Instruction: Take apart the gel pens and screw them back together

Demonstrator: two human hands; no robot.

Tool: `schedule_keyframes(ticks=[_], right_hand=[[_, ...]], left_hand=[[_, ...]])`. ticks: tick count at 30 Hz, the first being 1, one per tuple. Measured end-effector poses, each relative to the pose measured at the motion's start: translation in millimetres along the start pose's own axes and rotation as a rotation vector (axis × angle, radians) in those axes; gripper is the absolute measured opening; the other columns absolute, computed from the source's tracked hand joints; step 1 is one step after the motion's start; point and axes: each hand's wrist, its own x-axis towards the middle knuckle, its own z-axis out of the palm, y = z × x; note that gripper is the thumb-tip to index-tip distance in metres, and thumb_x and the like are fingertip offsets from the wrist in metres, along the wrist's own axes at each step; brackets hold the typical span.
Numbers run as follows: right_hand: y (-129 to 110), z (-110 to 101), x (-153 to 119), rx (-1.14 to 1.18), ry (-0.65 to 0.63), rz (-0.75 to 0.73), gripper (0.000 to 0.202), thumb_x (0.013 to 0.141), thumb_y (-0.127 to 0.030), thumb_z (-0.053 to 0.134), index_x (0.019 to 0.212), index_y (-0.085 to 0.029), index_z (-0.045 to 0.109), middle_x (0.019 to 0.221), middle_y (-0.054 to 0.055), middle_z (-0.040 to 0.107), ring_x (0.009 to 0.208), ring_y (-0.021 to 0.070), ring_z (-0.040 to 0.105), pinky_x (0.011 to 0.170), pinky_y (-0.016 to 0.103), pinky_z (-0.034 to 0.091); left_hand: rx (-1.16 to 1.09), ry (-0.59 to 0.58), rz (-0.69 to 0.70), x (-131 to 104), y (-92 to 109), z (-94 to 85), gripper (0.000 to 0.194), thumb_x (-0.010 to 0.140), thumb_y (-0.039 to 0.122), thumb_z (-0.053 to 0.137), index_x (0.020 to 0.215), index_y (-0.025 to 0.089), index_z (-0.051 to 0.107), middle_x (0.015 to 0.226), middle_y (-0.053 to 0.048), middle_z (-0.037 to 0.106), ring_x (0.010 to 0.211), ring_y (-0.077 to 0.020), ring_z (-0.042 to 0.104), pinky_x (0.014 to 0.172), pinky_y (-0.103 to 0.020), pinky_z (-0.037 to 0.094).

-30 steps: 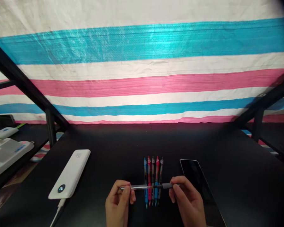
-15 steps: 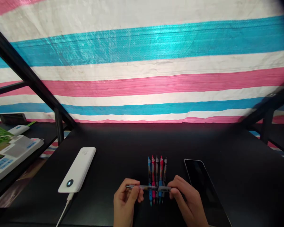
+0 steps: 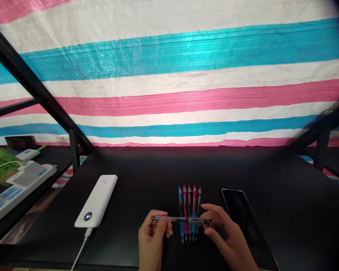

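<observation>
A click pen (image 3: 176, 219) with a clear barrel and a grey grip lies level across my view. My left hand (image 3: 155, 235) pinches its left end between thumb and fingers. At the other end, my right hand (image 3: 226, 233) has its thumb and index finger apart around the pen's dark tip; whether a finger still touches it is hard to see. Beneath the held pen, several pens lie side by side on the black table, among them a blue pen (image 3: 180, 199), a red pen (image 3: 194, 195) and a dark grey pen (image 3: 198, 201). The held pen partly covers their lower halves.
On the left lies a white power bank (image 3: 97, 201) with a lit display and a white cable (image 3: 81, 246). A black phone (image 3: 248, 222) lies close by my right hand. Further left, a power strip (image 3: 19, 188) sits on another surface. A striped sheet (image 3: 169, 105) hangs behind the table.
My right thumb and index finger have spread from their pinch, uncovering the pen's dark tip. My left hand keeps its hold. The view has shifted slightly.
</observation>
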Motion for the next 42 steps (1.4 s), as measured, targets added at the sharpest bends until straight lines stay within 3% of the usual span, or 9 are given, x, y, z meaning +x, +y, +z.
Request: schedule_keyframes(ticks=[5,9,13,16,20,24,28,38,42], right_hand=[[-3,3,3,-0.077,0.057,-0.067,0.008,0.097,-0.021,0.056,0.098,-0.024,0.063,0.086,0.002,0.069,0.071,0.0166,0.067,0.062,0.021,0.053],[-8,0,5,-0.098,0.002,-0.071,0.026,0.101,-0.027,0.049,0.081,-0.022,0.064,0.070,0.001,0.061,0.061,0.0157,0.063,0.056,0.023,0.050],[-3,0,2,-0.091,0.030,-0.046,0.028,0.096,-0.029,0.061,0.123,-0.024,0.060,0.091,0.003,0.073,0.073,0.0181,0.071,0.065,0.023,0.057],[-3,1,1,-0.114,0.074,-0.064,0.009,0.097,-0.024,0.057,0.100,-0.023,0.065,0.087,0.005,0.072,0.071,0.0181,0.069,0.061,0.023,0.055],[-8,0,3,-0.109,0.016,-0.087,0.027,0.102,-0.026,0.046,0.081,-0.021,0.063,0.072,0.003,0.063,0.064,0.0177,0.063,0.058,0.026,0.050],[-8,0,2,-0.116,0.023,-0.103,0.012,0.096,-0.027,0.060,0.107,-0.022,0.062,0.088,0.004,0.068,0.067,0.0170,0.063,0.062,0.026,0.051],[-9,1,3,-0.119,-0.063,-0.123,0.024,0.103,-0.023,0.045,0.083,-0.021,0.059,0.072,0.002,0.058,0.065,0.0172,0.058,0.058,0.027,0.044],[-13,1,3,-0.137,-0.058,-0.156,0.030,0.104,-0.020,0.038,0.077,-0.021,0.051,0.070,0.002,0.053,0.065,0.0175,0.054,0.059,0.028,0.040],[-13,2,3,-0.146,-0.061,-0.173,0.014,0.101,-0.023,0.047,0.089,-0.021,0.054,0.075,0.002,0.056,0.066,0.0179,0.055,0.059,0.028,0.041]], left_hand=[[-0.024,-0.007,-0.013,1,0,-0.3,0.035,0.072,0.045,0.084,0.079,0.014,0.071,0.054,0.001,0.059,0.051,-0.0107,0.053,0.051,-0.018,0.041],[-0.043,-0.007,-0.019,1,-1,-0.8,0.034,0.073,0.045,0.084,0.079,0.014,0.071,0.054,0.002,0.058,0.052,-0.0103,0.053,0.051,-0.017,0.041],[-0.014,-0.010,-0.004,1,-1,-0.3,0.035,0.073,0.046,0.083,0.079,0.014,0.071,0.054,0.002,0.058,0.052,-0.0105,0.052,0.051,-0.018,0.041],[-0.007,-0.010,-0.001,1,0,0.1,0.034,0.073,0.045,0.083,0.080,0.014,0.071,0.054,0.001,0.058,0.050,-0.0107,0.050,0.050,-0.019,0.041],[0.000,-0.003,-0.007,0,1,-0.2,0.034,0.072,0.046,0.083,0.079,0.014,0.071,0.054,0.001,0.058,0.051,-0.0113,0.051,0.050,-0.019,0.041],[-0.003,-0.005,-0.019,1,1,-0.3,0.035,0.072,0.045,0.084,0.080,0.014,0.071,0.054,0.002,0.058,0.052,-0.0108,0.051,0.051,-0.018,0.041],[-0.028,-0.015,-0.030,0,1,0.4,0.034,0.074,0.045,0.083,0.079,0.014,0.071,0.054,0.001,0.058,0.053,-0.0111,0.052,0.052,-0.019,0.041],[-0.026,-0.030,-0.026,-2,3,1.0,0.035,0.075,0.046,0.081,0.082,0.014,0.071,0.056,0.000,0.059,0.054,-0.0131,0.053,0.054,-0.022,0.041],[-0.050,-0.036,-0.027,-2,3,0.7,0.034,0.076,0.045,0.081,0.083,0.014,0.071,0.057,0.000,0.059,0.055,-0.0131,0.052,0.054,-0.022,0.040]])
